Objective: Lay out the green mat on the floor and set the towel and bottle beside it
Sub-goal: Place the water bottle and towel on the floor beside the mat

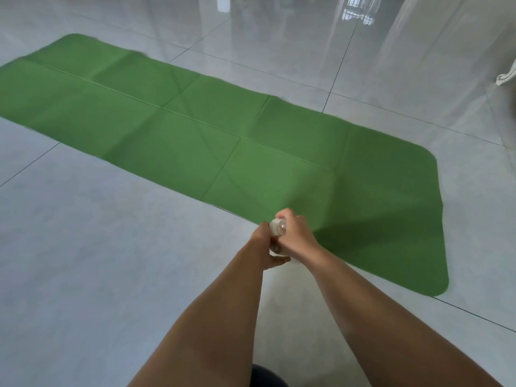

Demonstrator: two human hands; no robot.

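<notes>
The green mat [195, 127] lies spread flat on the glossy grey tiled floor [97, 261], running from the left edge of the view to a rounded end at the right, with fold creases crossing it in a grid. Both bare forearms reach forward from the bottom of the view and meet at the mat's near long edge, where the two hands share a clear bottle [277, 227]. The left hand [266, 248] has a closed grip on the bottle's lower body, fingers curled under and round it. The right hand [296, 234] has a closed grip on the upper part, its fingers wrapped over the top by the pale cap. Only a small part of the bottle shows between the hands, and it is somewhat blurred. It sits over the line where the mat's edge meets bare tile; whether its base touches the floor cannot be told. A white curved piece [506, 76] shows at the far right edge, well apart from the mat, and a dark rounded shape [268, 377] sits at the bottom between the forearms.
</notes>
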